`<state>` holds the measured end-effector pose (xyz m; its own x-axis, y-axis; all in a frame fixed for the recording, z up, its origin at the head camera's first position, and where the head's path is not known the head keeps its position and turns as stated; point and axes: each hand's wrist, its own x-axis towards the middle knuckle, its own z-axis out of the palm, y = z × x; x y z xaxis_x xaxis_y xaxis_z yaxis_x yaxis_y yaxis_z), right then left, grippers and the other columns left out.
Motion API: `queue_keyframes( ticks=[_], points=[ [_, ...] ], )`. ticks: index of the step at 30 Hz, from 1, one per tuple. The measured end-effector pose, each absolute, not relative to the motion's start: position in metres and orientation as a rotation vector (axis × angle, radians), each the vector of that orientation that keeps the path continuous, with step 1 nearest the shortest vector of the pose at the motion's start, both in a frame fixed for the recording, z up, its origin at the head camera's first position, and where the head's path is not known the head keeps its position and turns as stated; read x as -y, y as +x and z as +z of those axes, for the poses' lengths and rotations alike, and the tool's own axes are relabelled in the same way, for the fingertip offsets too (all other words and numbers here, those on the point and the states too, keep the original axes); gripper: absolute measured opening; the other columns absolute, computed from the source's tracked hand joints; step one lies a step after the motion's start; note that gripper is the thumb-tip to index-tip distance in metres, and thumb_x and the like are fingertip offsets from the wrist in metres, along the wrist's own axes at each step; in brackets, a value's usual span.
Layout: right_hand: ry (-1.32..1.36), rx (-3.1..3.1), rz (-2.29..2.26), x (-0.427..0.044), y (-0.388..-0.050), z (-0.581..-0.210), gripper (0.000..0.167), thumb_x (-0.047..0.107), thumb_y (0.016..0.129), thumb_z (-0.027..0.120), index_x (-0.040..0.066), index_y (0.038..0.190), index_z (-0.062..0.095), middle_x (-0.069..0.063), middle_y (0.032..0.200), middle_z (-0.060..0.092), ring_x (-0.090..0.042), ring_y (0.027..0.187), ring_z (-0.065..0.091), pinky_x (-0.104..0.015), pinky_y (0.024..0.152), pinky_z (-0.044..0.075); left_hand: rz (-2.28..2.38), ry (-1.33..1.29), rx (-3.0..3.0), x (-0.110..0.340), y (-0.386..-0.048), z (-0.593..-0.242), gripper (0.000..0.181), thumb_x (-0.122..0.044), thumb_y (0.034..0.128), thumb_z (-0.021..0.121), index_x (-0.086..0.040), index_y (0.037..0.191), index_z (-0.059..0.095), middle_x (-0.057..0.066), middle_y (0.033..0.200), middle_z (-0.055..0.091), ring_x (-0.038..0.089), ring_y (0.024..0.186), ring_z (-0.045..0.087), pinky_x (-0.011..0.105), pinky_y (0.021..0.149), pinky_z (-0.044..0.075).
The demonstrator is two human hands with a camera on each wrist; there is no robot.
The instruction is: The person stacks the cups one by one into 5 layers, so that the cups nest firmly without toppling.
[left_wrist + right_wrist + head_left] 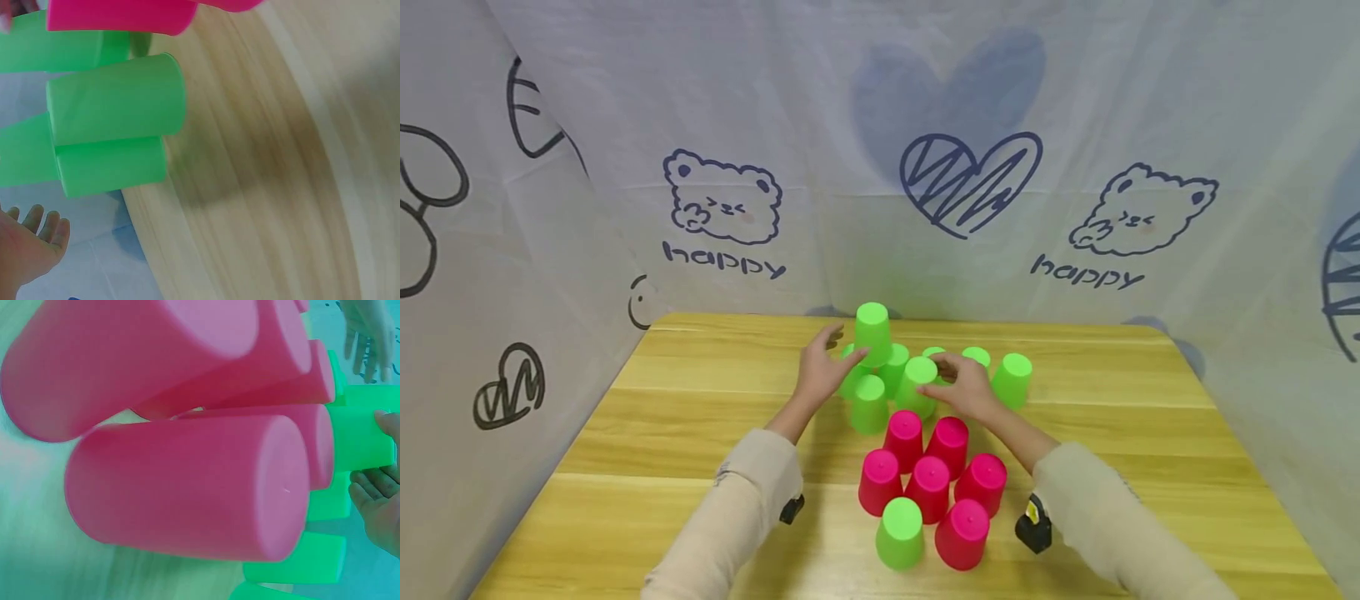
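An upside-down green cup (872, 333) stands raised on other green cups at the back. Just left of it is my left hand (826, 367), its fingers extended and holding nothing; the left wrist view shows this hand (37, 250) apart from the cups. My right hand (964, 385) grips a lower green cup (914, 385) between thumb and fingers. In the right wrist view, the thumb lies over that cup (362, 437) and the fingers are under it. A green cup (868, 406) stands in front of the raised one.
Several upside-down red cups (928, 487) stand in rows nearer me, with a lone green cup (901, 533) at the front left. More green cups (1012, 380) stand to the right at the back. A printed curtain (842, 167) hangs behind the wooden table (647, 467).
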<state>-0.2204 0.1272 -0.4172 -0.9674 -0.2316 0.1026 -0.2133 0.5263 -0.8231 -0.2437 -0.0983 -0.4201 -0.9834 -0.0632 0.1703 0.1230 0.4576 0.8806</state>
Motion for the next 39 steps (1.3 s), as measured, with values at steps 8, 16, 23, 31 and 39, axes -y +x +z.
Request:
queue_keyframes(
  ticks=[8,16,23,31,39],
  points=[
    [-0.447,-2.75,-1.426,-0.134,-0.22,-0.405,0.042,0.011,0.077,0.074,-0.005,0.113,0.06,-0.022,0.107,0.065,-0.035,0.102,0.062,-0.042,0.091,0.051,-1.581,-0.078,2.539,0.107,-0.235,-0.429,0.06,-0.023,0.082,0.07,0.003,0.131,0.046,0.021,0.131,0.052,0.036,0.119,0.049,0.047,0.102,0.041],
    [-0.424,-2.756,-1.428,-0.139,-0.219,-0.396,0.046,0.012,0.077,0.074,-0.005,0.117,0.058,-0.023,0.111,0.064,-0.035,0.104,0.061,-0.042,0.091,0.051,-1.602,-0.11,2.545,0.11,-0.223,-0.44,0.058,-0.022,0.0819,0.07,0.002,0.129,0.047,0.021,0.128,0.054,0.037,0.117,0.052,0.048,0.099,0.044],
    [-0.4,-2.728,-1.461,-0.146,-0.218,-0.391,0.047,0.012,0.077,0.073,-0.005,0.119,0.057,-0.023,0.113,0.063,-0.036,0.106,0.06,-0.043,0.092,0.05,-1.643,-0.103,2.536,0.111,-0.215,-0.449,0.057,-0.021,0.0813,0.071,0.003,0.128,0.049,0.02,0.13,0.053,0.038,0.117,0.052,0.048,0.099,0.044],
    [-0.372,-2.719,-1.464,-0.155,-0.217,-0.383,0.048,0.013,0.079,0.072,-0.004,0.12,0.056,-0.022,0.117,0.061,-0.036,0.108,0.059,-0.043,0.093,0.049,-1.65,-0.103,2.528,0.111,-0.207,-0.457,0.056,-0.018,0.0812,0.071,0.006,0.127,0.049,0.023,0.13,0.052,0.04,0.116,0.052,0.05,0.098,0.044],
    [-0.328,-2.754,-1.415,-0.165,-0.219,-0.374,0.05,0.017,0.08,0.072,-0.003,0.123,0.055,-0.022,0.12,0.059,-0.036,0.111,0.058,-0.042,0.094,0.049,-1.664,-0.123,2.535,0.109,-0.204,-0.467,0.055,-0.018,0.0811,0.071,0.005,0.126,0.05,0.022,0.128,0.054,0.04,0.114,0.053,0.049,0.097,0.045]
  ],
)
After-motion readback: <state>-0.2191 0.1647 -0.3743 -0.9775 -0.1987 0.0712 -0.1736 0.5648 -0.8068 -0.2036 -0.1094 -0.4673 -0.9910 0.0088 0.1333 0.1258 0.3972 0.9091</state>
